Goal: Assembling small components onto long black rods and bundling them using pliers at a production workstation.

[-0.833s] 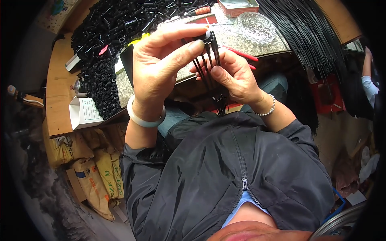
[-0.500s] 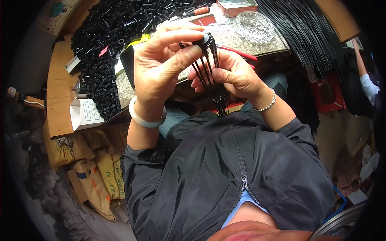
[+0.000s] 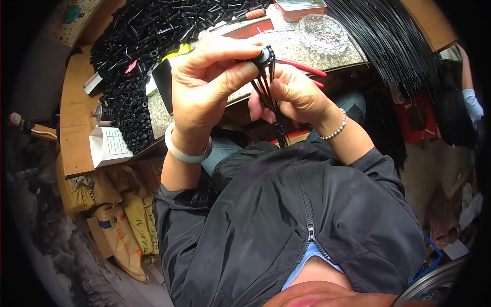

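Over the near edge of the worktable I hold a round black hub [image 3: 263,57] with thin black ribs [image 3: 264,94] fanning down from it, like part of an umbrella frame. My left hand [image 3: 202,84] pinches the hub between thumb and forefinger. Below the hub, my right hand [image 3: 302,97] is at the ribs, its thumb bent toward the fingers, which lie partly hidden behind them. The ribs' lower ends hang together in front of my jacket. Just behind my right hand lies a tool with red handles [image 3: 303,67].
Black plastic parts [image 3: 148,30] and small black rings [image 3: 130,110] cover the table's left. A glass dish [image 3: 323,35], a tin [image 3: 302,9] and long black rods [image 3: 383,46] lie at the back and right. A white carton [image 3: 110,147] stands at the left edge, above sacks [image 3: 120,238].
The hub has turned slightly and shifted right. My right hand has moved a little, and the spread ribs are now gathered closer together. At far right, another person's arm has shifted.
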